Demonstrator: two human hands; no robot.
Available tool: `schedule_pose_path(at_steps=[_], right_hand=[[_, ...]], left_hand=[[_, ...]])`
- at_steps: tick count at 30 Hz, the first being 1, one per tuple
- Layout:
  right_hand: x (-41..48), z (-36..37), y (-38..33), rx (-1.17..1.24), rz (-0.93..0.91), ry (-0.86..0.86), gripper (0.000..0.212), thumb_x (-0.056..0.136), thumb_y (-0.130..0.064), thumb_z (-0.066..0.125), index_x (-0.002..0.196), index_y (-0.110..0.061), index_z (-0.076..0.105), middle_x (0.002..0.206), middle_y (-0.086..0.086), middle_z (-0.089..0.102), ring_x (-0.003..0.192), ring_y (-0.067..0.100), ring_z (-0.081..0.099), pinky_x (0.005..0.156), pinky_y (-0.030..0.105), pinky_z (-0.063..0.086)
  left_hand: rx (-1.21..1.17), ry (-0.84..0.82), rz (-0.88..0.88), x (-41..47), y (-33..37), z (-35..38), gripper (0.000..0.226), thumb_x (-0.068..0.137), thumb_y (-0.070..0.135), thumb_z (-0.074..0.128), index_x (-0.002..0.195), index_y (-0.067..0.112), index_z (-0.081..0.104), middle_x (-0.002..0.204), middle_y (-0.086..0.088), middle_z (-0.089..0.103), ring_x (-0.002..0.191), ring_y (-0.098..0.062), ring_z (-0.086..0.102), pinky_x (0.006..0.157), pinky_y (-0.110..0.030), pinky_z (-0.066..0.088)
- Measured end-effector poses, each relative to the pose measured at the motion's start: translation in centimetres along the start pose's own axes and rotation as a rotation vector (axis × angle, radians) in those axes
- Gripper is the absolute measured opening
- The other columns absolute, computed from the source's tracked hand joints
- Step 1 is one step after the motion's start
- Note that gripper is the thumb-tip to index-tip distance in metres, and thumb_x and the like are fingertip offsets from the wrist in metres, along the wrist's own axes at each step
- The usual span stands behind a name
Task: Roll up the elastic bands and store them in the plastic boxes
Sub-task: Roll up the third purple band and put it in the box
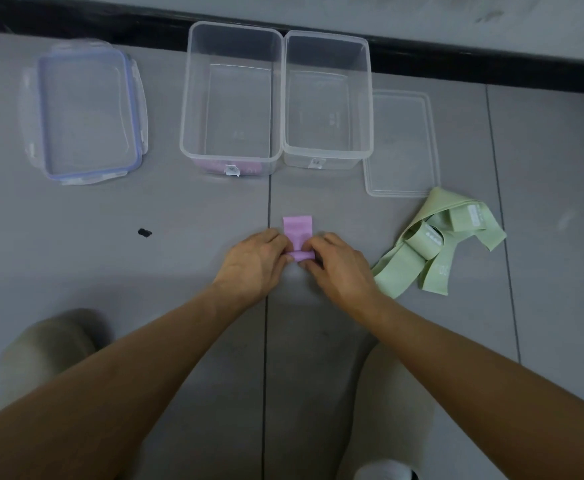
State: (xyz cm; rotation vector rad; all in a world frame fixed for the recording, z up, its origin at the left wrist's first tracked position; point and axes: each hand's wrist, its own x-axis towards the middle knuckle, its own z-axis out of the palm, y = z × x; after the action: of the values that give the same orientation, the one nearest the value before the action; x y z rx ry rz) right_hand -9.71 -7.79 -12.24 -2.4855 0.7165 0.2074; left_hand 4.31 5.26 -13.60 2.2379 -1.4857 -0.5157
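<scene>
Now, step in hand: we judge that we are partway through rolling the pink band (pixel 297 230). Its near end is wound into a small tube and its far end lies flat on the floor (pixel 179 216), pointing toward the boxes.
Left hand (pixel 255 261): it pinches the left end of the roll, fingers curled over it.
Right hand (pixel 339 268): it pinches the right end the same way. We think a hand at each end keeps the roll square and tight.
Green bands (pixel 436 244): they lie in a loose, tangled heap just beside our right hand, the far tip at the corner of the clear lid (pixel 401 143). They seem to be kept close for their turn.
Boxes: the left box (pixel 188 98) and the right box (pixel 369 98) stand open and touching, straight ahead of the roll, so the drop should be a short reach. Something pink shows low behind the left box's front wall, and we cannot tell what it is.
Lids: the blue-sealed lid (pixel 82 112) lies well to the left and the clear one lies just right of the boxes, both clear of our work.
Writing: each box has a small white sticker on its front, the green bands carry white print, and the box bottoms have moulded marks. We can read none of it.
</scene>
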Motion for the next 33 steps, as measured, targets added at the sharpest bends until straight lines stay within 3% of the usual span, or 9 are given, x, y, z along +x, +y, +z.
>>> schedule_pose_path(at_steps=[4,9,15,22,26,30,33], right_hand=[[0.0,0.4,-0.1,0.001,-0.005,0.021,0.020,0.095,-0.040,0.055,0.105,-0.022,0.054,0.108,-0.001,0.058,0.091,0.026,0.060,0.072,0.041,0.051],[0.3,0.2,-0.1,0.002,0.030,0.038,0.018,0.097,-0.039,0.053,0.099,-0.021,0.056,0.106,0.000,0.060,0.091,0.026,0.060,0.072,0.040,0.050],[0.4,0.0,-0.1,0.009,0.048,0.035,0.017,0.097,-0.038,0.052,0.101,-0.021,0.056,0.103,0.002,0.059,0.092,0.028,0.060,0.074,0.040,0.050],[0.0,-0.3,0.0,0.047,0.041,0.062,0.028,0.093,-0.033,0.059,0.119,-0.024,0.055,0.117,0.000,0.059,0.100,0.026,0.061,0.079,0.037,0.048],[-0.1,-0.4,0.2,0.048,0.068,0.071,0.036,0.093,-0.031,0.059,0.129,-0.026,0.053,0.126,0.001,0.057,0.107,0.027,0.060,0.083,0.038,0.048],[0.2,-0.5,0.2,0.031,0.041,0.085,0.023,0.096,-0.030,0.054,0.118,-0.025,0.055,0.119,0.000,0.059,0.103,0.026,0.060,0.078,0.038,0.048],[0.6,-0.7,0.3,-0.031,0.001,0.074,0.019,0.098,-0.031,0.050,0.112,-0.021,0.056,0.115,0.003,0.061,0.095,0.032,0.062,0.073,0.041,0.051]], left_hand=[[0.020,-0.015,-0.032,0.2,0.2,0.1,0.023,0.090,0.039,0.048,0.094,0.019,0.059,0.094,-0.003,0.059,0.081,-0.030,0.060,0.066,-0.040,0.050],[-0.105,0.061,-0.092,0.3,0.3,-0.2,0.014,0.089,0.030,0.062,0.100,0.022,0.061,0.097,0.002,0.061,0.080,-0.025,0.061,0.066,-0.031,0.045],[-0.037,0.009,-0.019,0.2,0.3,-0.5,0.023,0.087,0.044,0.058,0.096,0.022,0.061,0.096,0.000,0.059,0.078,-0.026,0.060,0.063,-0.035,0.048],[0.006,-0.021,-0.034,1.7,-0.1,-1.0,0.018,0.087,0.033,0.065,0.092,0.016,0.063,0.094,-0.005,0.060,0.079,-0.032,0.061,0.067,-0.038,0.049],[0.049,-0.057,-0.029,2.6,-0.2,-1.5,0.034,0.087,0.044,0.050,0.093,0.015,0.066,0.096,-0.007,0.062,0.083,-0.034,0.062,0.071,-0.041,0.052],[0.038,-0.066,-0.026,2.6,0.2,-1.9,0.049,0.084,0.052,0.037,0.092,0.015,0.067,0.092,-0.007,0.063,0.082,-0.033,0.062,0.070,-0.041,0.052],[-0.025,-0.035,-0.062,2.3,0.4,-1.7,0.022,0.086,0.036,0.058,0.094,0.017,0.064,0.092,-0.005,0.065,0.083,-0.031,0.062,0.070,-0.037,0.050]])
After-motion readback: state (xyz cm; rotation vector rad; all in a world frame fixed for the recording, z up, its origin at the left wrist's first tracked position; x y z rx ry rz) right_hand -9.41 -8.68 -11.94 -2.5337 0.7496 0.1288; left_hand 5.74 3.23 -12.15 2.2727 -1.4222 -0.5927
